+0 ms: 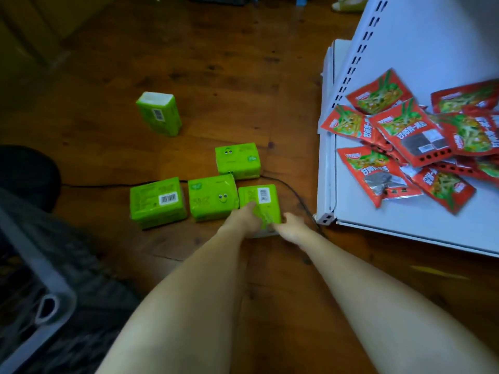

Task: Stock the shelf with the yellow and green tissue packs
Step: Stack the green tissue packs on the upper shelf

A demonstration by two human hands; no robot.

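Note:
Several green tissue packs lie on the wooden floor. Nearest me is a pack with a barcode (260,199); my left hand (244,218) grips its left side and my right hand (293,225) holds its right near corner. The hands are blurred. To its left lie a smiley-face pack (212,197) and another barcode pack (156,201). A fourth pack (237,159) sits behind, and a fifth (159,113) stands farther back on the left. The white shelf (405,225) is at the right.
Several red snack packets (410,136) are piled on the shelf board. A black cable (294,191) runs across the floor behind the packs toward the shelf corner. A grey plastic crate (40,306) fills the lower left. A dark round object (27,174) sits at the left edge.

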